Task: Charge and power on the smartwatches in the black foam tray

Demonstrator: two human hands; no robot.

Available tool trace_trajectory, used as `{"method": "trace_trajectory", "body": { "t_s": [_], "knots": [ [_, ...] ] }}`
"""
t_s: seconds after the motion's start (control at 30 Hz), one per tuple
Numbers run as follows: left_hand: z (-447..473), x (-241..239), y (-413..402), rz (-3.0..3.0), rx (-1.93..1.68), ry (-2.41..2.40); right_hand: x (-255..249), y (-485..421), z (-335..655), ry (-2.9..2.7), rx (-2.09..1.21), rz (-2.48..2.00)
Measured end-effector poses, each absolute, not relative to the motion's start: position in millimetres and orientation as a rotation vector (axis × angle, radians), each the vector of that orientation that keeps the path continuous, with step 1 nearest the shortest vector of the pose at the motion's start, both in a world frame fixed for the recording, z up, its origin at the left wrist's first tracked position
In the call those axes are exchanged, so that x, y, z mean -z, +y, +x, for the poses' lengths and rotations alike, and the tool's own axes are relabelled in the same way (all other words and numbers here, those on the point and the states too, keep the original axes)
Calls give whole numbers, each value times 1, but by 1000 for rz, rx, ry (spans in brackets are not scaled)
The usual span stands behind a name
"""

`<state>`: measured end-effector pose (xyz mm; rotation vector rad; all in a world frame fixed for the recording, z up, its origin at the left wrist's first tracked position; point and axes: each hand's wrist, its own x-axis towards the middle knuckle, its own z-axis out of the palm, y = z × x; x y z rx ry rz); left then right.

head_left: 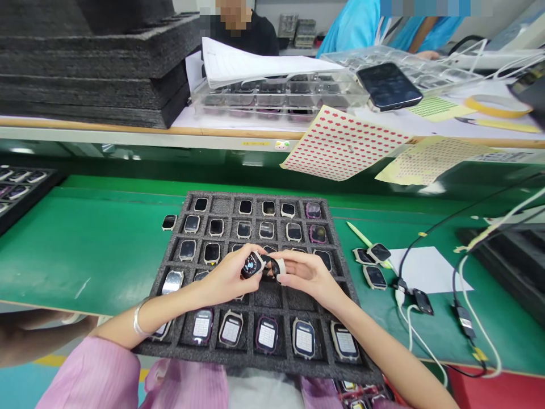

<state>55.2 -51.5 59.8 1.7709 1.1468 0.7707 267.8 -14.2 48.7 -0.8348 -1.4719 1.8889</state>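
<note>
Over the middle of a black foam tray, my left hand is closed around a smartwatch without a strap, its dark screen lit with a dial. My right hand pinches a second watch body, turned edge-on, with a pale case and a dark face toward the left. The two watches are close together; whether they touch I cannot tell. Rows of watch bodies sit in the tray's compartments, and those in the front row, such as a purple-rimmed watch, show lit white screens. My hands hide part of the middle rows.
Right of the tray lie several loose watches, a green pen, white paper and cables. One watch lies left of it. A shelf behind carries foam stacks, clear trays and a phone. People sit beyond.
</note>
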Motion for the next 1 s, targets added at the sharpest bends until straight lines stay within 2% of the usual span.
{"method": "trace_trajectory", "body": {
  "t_s": [1.0],
  "knots": [
    [54, -62, -53, 1762, -857, 1225, -58, -14, 273, -1488, -1768, -847]
  ]
}}
